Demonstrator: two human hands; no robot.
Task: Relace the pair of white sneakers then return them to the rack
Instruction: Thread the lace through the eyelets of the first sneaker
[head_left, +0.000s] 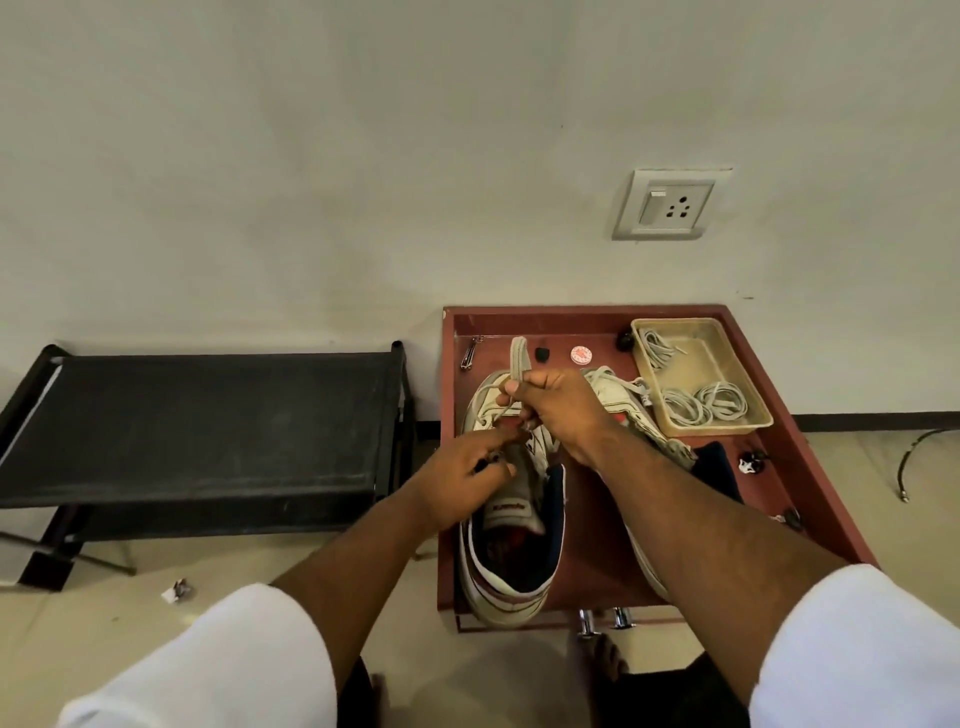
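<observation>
A white sneaker (511, 551) with navy lining and red stripes stands on the reddish-brown table (597, 545), its heel toward me. My right hand (558, 410) pinches a grey-white shoelace (519, 358) above the eyelets, the lace end sticking up. My left hand (462, 475) rests on the sneaker's tongue, fingers curled at the lace holes; what they grip is hidden. The second white sneaker (631, 402) lies on its side behind my right wrist, mostly covered by my forearm.
A tan plastic tray (758, 410) with spare laces sits at the table's back right. Small dark bits and a red-white round lid (581, 354) lie on the table. A black fabric shoe rack (208, 415) stands on the left against the wall.
</observation>
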